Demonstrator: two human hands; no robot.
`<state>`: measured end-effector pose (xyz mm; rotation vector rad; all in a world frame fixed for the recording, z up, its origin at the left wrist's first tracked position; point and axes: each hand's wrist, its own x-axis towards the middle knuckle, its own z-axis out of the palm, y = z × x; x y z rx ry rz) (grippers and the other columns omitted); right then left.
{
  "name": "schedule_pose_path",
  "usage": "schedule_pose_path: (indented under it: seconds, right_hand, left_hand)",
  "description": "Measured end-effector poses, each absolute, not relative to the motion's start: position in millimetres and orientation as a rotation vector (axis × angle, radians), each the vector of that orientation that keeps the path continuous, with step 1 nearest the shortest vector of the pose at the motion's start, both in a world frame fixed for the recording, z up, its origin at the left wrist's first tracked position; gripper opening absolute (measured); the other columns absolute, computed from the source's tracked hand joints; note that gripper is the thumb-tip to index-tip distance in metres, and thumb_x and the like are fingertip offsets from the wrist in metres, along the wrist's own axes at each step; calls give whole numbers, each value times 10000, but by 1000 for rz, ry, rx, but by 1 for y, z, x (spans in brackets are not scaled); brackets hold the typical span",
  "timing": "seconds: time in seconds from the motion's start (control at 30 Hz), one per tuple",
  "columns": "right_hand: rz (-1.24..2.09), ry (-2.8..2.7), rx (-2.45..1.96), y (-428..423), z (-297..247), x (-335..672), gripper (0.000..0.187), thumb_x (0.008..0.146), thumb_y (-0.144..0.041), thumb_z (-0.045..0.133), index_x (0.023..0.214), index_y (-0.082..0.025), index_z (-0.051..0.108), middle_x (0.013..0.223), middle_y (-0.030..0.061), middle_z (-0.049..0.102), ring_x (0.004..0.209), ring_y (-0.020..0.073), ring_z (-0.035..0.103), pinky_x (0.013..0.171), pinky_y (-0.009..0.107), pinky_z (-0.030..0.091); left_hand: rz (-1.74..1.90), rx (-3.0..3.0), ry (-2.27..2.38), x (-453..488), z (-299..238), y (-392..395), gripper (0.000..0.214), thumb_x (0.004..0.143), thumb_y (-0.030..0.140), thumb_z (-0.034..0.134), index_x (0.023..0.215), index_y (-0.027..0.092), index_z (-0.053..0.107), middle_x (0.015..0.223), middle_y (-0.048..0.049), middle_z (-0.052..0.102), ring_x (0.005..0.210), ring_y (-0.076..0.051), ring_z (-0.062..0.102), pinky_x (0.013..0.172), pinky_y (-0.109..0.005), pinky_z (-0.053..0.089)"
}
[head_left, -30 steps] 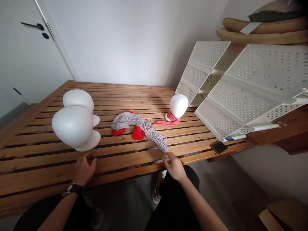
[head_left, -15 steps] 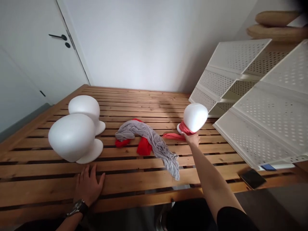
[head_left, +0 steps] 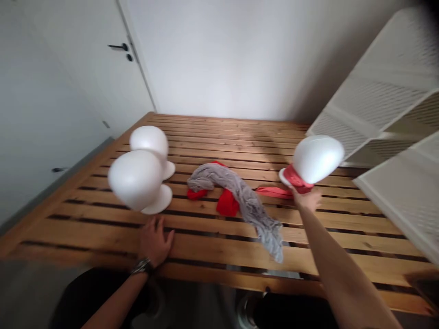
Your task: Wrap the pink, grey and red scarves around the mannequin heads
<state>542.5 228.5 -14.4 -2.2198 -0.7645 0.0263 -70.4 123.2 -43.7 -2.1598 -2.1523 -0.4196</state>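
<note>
On the right, a white mannequin head (head_left: 318, 157) stands with a coral-red scarf (head_left: 295, 179) wound around its neck; one end of the scarf (head_left: 274, 192) trails left over the slats. My right hand (head_left: 307, 199) is closed on the scarf at the near side of the neck, its fingers partly hidden. My left hand (head_left: 156, 243) lies flat with its fingers apart on the wooden slats, just in front of another white mannequin head (head_left: 137, 178). In the middle, a crumpled grey scarf (head_left: 236, 187) lies over a bright red cloth (head_left: 227, 203).
A third white mannequin head (head_left: 150, 140) stands behind the one at left. White perforated shelving (head_left: 404, 201) borders the slatted wooden surface (head_left: 212, 233) on the right. At the back are a white wall (head_left: 240, 59) and a door with a black handle (head_left: 120, 46).
The view has turned left, so everything sits further right in the picture. My right hand stays at the wrapped neck, and that head appears tilted a little more to the right. My left hand stays flat.
</note>
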Motion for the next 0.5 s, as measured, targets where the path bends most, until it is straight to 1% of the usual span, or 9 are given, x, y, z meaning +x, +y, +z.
schedule_pose_path:
  seconds: [0.03,0.1,0.17,0.2,0.23,0.3,0.33,0.4,0.5]
  right_hand:
    - [75,-781,-2198,209,-15,529,1108,737,-641,735,1490,50,309,1458,403,391,1414,488,364,1154,600,266]
    - [103,-925,-2097,158,-14,496,1041,805,-684,629,1476,66,363,1457,404,393,1461,478,302,1167,568,270]
    - [152,-1157,-1996,91,-10,456,1008,786,-748,608,1451,-8,446,1441,340,454,1457,469,321,1181,582,269]
    - [163,-1260,-1945,54,-6,434,949,791,-764,592,1421,-61,498,1452,295,464,1471,457,316,1190,586,271]
    - [182,-1335,-1895,16,-2,411,836,820,-740,583,1376,-116,550,1474,249,462,1481,428,325,1197,576,288]
    - [249,-1443,-1862,-54,3,363,634,896,-633,573,1361,-202,570,1557,170,405,1490,369,356,1218,558,296]
    - [283,-1470,-1875,-83,2,339,568,912,-589,580,1341,-218,581,1575,153,383,1492,359,360,1218,556,311]
    - [371,-1498,-1913,-127,-2,297,451,924,-538,583,1245,-225,635,1547,148,404,1473,362,390,1188,565,371]
    - [609,-1529,-1927,-155,-11,255,369,932,-464,589,1209,-231,661,1551,132,405,1461,328,426,1186,516,414]
  left_hand:
    - [-462,-2142,-2173,-69,-42,120,685,877,513,555,1424,101,558,1504,-245,481,1412,-412,423,1205,-565,289]
    - [-560,-2131,-2189,-69,-40,117,665,890,499,575,1433,116,537,1514,-232,474,1428,-403,409,1214,-568,279]
    - [-723,-2086,-2191,-75,-39,117,667,882,485,611,1421,105,511,1472,-232,500,1405,-384,433,1225,-563,275]
    - [-826,-2016,-2205,-80,-38,119,679,869,484,634,1407,92,499,1443,-239,509,1393,-382,440,1229,-569,268]
    - [-936,-1920,-2228,-85,-36,124,700,851,488,660,1392,80,487,1420,-248,509,1387,-385,438,1228,-578,265]
    - [-1140,-1713,-2291,-96,-31,139,778,801,508,716,1385,65,455,1422,-268,480,1406,-401,404,1221,-597,270]
    - [-1226,-1638,-2329,-101,-27,150,833,766,513,750,1392,62,436,1438,-276,460,1421,-408,384,1219,-599,278]
    - [-1366,-1572,-2408,-108,-18,174,942,682,489,824,1409,60,407,1463,-279,444,1436,-408,371,1220,-581,300]
    - [-1543,-1612,-2497,-111,-5,207,991,615,435,874,1410,74,405,1444,-244,499,1396,-364,445,1205,-528,363]
